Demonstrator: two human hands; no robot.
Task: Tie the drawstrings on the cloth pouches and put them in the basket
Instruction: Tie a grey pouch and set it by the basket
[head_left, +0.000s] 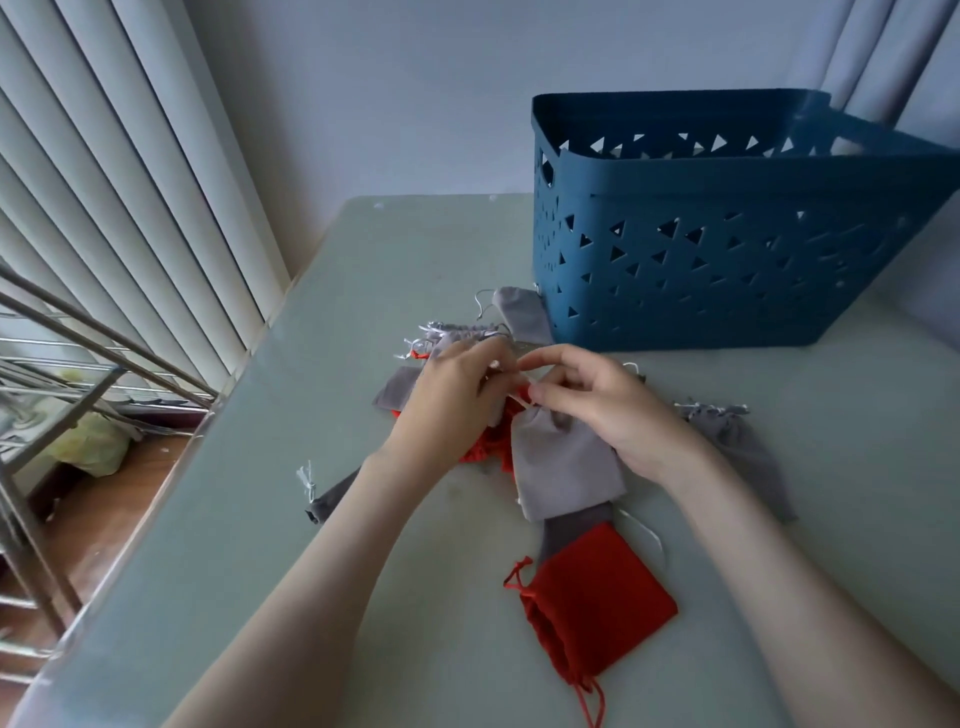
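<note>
Lying nearest on my feed, a red pouch (597, 608) sits flat on the table (311, 364), strings loose. Just beyond, a light grey pouch (566, 467) rests over a pile (519, 312) of grey and red pouches. I see the left hand (457, 395) and right hand (608, 410) both pinching its white drawstring (521, 404) at the neck, fingers curled round it. Farthest, the blue basket (727, 249) stands just behind the pile; can't tell what's inside.
</note>
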